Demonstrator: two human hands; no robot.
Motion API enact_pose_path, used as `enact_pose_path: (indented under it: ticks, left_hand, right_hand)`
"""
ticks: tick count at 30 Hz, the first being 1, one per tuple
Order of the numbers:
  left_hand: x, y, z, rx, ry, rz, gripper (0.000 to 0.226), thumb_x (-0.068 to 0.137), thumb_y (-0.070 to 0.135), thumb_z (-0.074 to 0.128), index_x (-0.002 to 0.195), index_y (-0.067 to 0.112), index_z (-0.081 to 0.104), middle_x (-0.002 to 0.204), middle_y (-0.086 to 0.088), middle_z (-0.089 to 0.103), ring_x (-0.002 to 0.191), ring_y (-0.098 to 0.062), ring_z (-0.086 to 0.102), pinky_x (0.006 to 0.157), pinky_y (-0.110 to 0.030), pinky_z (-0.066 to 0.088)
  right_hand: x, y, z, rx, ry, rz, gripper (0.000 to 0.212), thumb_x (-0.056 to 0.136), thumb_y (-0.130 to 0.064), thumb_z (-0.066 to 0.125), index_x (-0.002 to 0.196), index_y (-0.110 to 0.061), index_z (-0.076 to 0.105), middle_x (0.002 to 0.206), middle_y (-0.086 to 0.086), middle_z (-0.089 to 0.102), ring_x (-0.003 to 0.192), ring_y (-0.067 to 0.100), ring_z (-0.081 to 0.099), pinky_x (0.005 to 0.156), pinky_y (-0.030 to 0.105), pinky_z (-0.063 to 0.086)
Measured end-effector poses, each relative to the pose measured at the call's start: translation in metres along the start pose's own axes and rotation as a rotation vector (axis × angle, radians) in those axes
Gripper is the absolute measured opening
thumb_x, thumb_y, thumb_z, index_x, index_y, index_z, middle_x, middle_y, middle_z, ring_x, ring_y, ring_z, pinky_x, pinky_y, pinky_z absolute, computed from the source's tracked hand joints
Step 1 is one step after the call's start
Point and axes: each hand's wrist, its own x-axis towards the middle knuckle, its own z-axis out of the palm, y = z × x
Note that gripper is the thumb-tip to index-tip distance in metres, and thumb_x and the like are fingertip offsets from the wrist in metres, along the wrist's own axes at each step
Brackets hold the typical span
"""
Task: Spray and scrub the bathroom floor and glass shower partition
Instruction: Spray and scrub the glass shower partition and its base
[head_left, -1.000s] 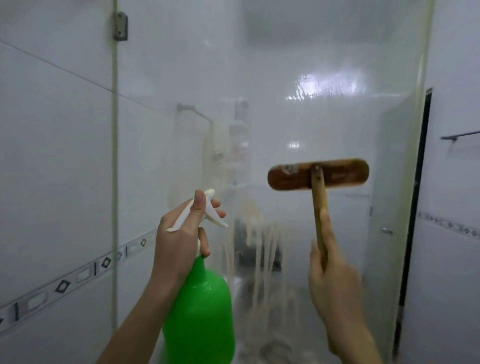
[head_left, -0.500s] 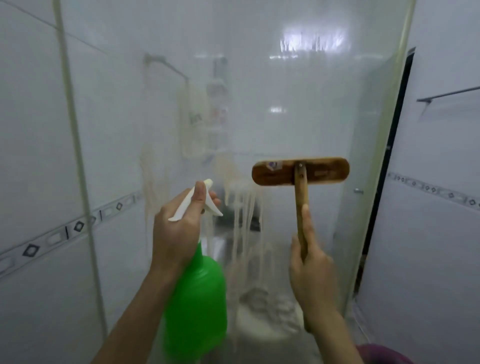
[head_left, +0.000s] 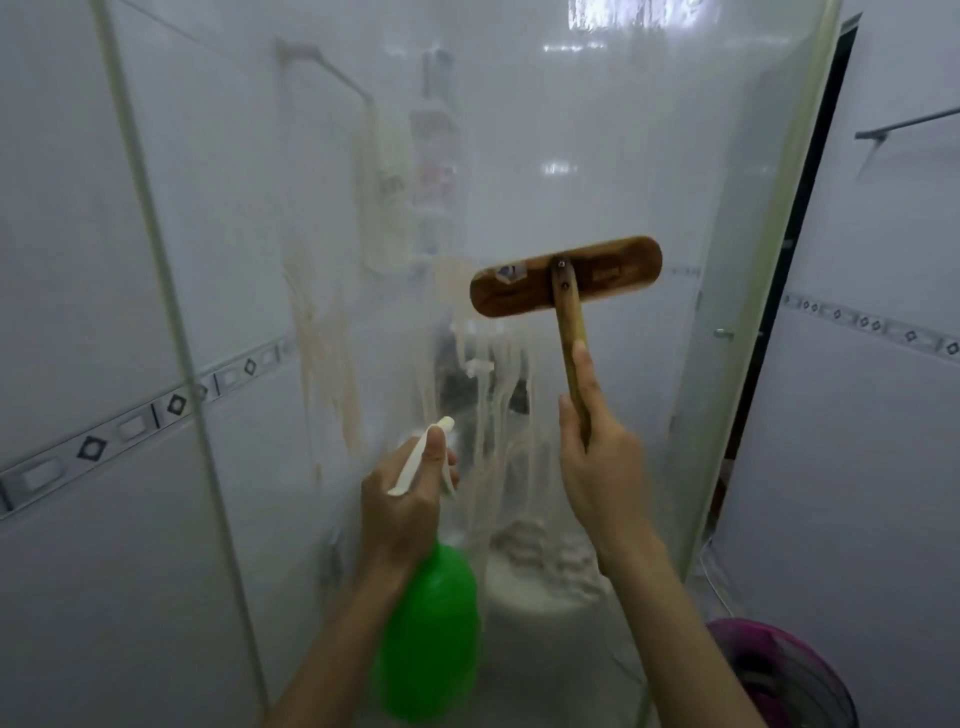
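The glass shower partition (head_left: 613, 156) fills the middle of the view, streaked with pale soapy runs. My left hand (head_left: 405, 499) grips the white trigger head of a green spray bottle (head_left: 431, 634), nozzle pointing up toward the glass. My right hand (head_left: 597, 462) holds the wooden handle of a scrub brush (head_left: 566, 283), index finger stretched along the handle. The brush's flat wooden head lies against the glass, slightly tilted with its right end higher.
White tiled walls stand left (head_left: 67, 260) and right (head_left: 883, 467), each with a patterned border strip. The partition's metal frame post (head_left: 171, 338) runs down the left. A dark doorway gap (head_left: 800, 234) lies beyond the glass edge. A pink bucket (head_left: 779, 670) sits at lower right.
The view has tilted down and both hands have shifted right. The brush head now sits tilted on the glass. My left hand with the bottle has dropped lower.
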Motion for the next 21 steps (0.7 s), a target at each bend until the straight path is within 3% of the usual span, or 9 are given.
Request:
enact_pose_path:
  ticks: [3, 5, 7, 9, 13, 16, 18, 21]
  left_hand:
    - [0.006, -0.007, -0.005, -0.015, 0.011, -0.021, 0.051, 0.097, 0.056, 0.055, 0.073, 0.016, 0.075, 0.07, 0.001, 0.075, 0.068, -0.016, 0.073, 0.071, -0.036, 0.06]
    - [0.007, -0.004, -0.012, -0.032, 0.063, -0.058, 0.052, 0.094, 0.054, 0.053, 0.069, 0.012, 0.071, 0.061, -0.005, 0.071, 0.059, -0.015, 0.069, 0.065, -0.03, 0.056]
    - [0.007, -0.001, -0.023, -0.049, 0.128, -0.085, 0.056, 0.088, 0.057, 0.049, 0.071, 0.009, 0.069, 0.06, -0.009, 0.068, 0.052, -0.012, 0.064, 0.057, -0.024, 0.052]
    - [0.012, -0.002, -0.038, -0.03, 0.171, -0.059, 0.057, 0.092, 0.059, 0.048, 0.074, 0.01, 0.072, 0.064, -0.008, 0.071, 0.056, -0.012, 0.067, 0.061, -0.027, 0.054]
    - [0.029, 0.003, -0.062, 0.019, 0.201, 0.03, 0.051, 0.101, 0.052, 0.047, 0.084, 0.014, 0.077, 0.08, 0.0, 0.077, 0.076, -0.016, 0.075, 0.078, -0.033, 0.057]
    - [0.041, 0.016, -0.079, 0.015, 0.308, -0.022, 0.051, 0.105, 0.047, 0.047, 0.072, 0.015, 0.07, 0.067, -0.004, 0.07, 0.06, -0.013, 0.067, 0.066, -0.028, 0.051]
    - [0.048, 0.022, -0.092, -0.053, 0.373, -0.044, 0.05, 0.104, 0.045, 0.049, 0.069, 0.014, 0.065, 0.062, -0.007, 0.063, 0.052, -0.013, 0.061, 0.059, -0.025, 0.049]
    - [0.058, 0.023, -0.112, -0.059, 0.366, -0.014, 0.048, 0.104, 0.045, 0.05, 0.073, 0.014, 0.069, 0.065, -0.006, 0.069, 0.059, -0.018, 0.068, 0.067, -0.03, 0.054]
  right_hand:
    - [0.022, -0.007, 0.002, -0.023, 0.042, -0.061, 0.055, 0.102, -0.028, 0.042, 0.151, -0.038, 0.018, 0.047, -0.01, 0.031, 0.037, 0.012, 0.035, 0.037, 0.017, 0.029]
    - [-0.006, 0.006, 0.01, -0.036, 0.016, -0.036, 0.055, 0.101, -0.031, 0.039, 0.151, -0.041, 0.016, 0.047, -0.011, 0.032, 0.037, 0.012, 0.037, 0.036, 0.017, 0.03]
    - [-0.047, 0.016, 0.016, -0.047, -0.046, 0.028, 0.056, 0.099, -0.041, 0.033, 0.148, -0.05, 0.008, 0.046, -0.009, 0.034, 0.034, 0.01, 0.035, 0.035, 0.024, 0.034]
    - [-0.062, 0.013, 0.02, -0.016, -0.086, 0.043, 0.056, 0.097, -0.045, 0.029, 0.148, -0.052, 0.007, 0.046, -0.008, 0.035, 0.034, 0.009, 0.036, 0.035, 0.028, 0.036]
    - [-0.002, -0.019, 0.035, 0.03, -0.04, -0.067, 0.055, 0.102, -0.026, 0.041, 0.149, -0.037, 0.015, 0.049, -0.01, 0.036, 0.037, 0.009, 0.034, 0.037, 0.021, 0.033]
    - [0.029, -0.036, 0.043, -0.029, -0.022, -0.133, 0.057, 0.102, -0.025, 0.041, 0.151, -0.033, 0.012, 0.051, -0.004, 0.039, 0.038, 0.012, 0.036, 0.037, 0.026, 0.035]
    - [0.011, -0.031, 0.05, -0.012, -0.046, -0.123, 0.055, 0.102, -0.026, 0.041, 0.15, -0.035, 0.015, 0.05, -0.007, 0.039, 0.036, 0.009, 0.035, 0.035, 0.02, 0.034]
    - [-0.034, -0.031, 0.06, 0.092, -0.128, -0.048, 0.053, 0.101, -0.027, 0.041, 0.147, -0.043, 0.019, 0.048, -0.006, 0.043, 0.036, 0.013, 0.043, 0.035, 0.019, 0.036]
